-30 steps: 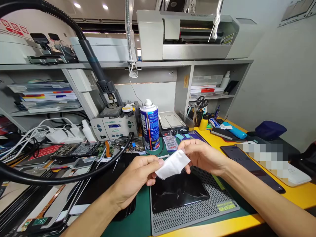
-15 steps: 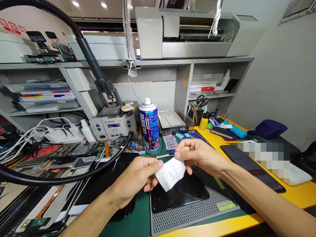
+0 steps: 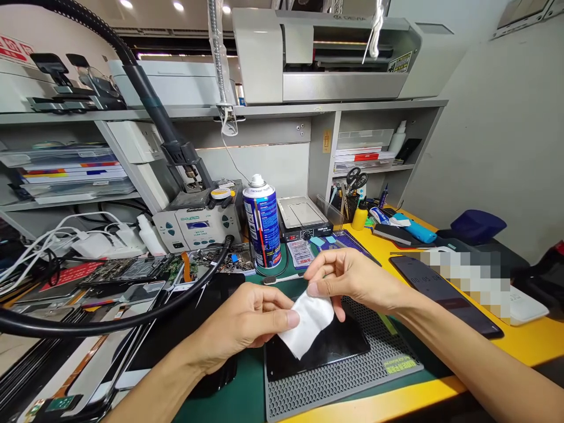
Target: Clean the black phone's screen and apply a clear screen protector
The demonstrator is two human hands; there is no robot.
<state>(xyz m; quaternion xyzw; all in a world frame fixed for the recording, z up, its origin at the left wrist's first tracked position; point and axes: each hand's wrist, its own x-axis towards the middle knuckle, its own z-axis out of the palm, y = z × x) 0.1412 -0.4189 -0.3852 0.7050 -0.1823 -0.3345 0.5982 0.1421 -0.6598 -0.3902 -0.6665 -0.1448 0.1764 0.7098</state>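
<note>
A small white wipe (image 3: 308, 326) is stretched between my two hands. My left hand (image 3: 255, 317) pinches its left side between thumb and fingers. At the upper right corner, my right hand (image 3: 343, 279) pinches it the same way. Below the wipe lies a glossy black tablet-like panel (image 3: 339, 346), partly hidden by the wipe and my hands. The panel rests on a grey honeycomb-patterned mat (image 3: 343, 390). Just beyond my hands lies a brush with dark bristles (image 3: 282, 278).
A blue spray can (image 3: 262, 226) stands behind my hands, beside a hot-air station (image 3: 198, 226). Its black hose (image 3: 176, 320) arcs across the left side over stacked device parts. A phone (image 3: 445, 294) lies at right. A small heating plate (image 3: 304, 217) sits at the back.
My left hand has shifted right and slightly down along the wipe, its thumb now further over it. The wipe hangs more folded. The view has turned slightly.
</note>
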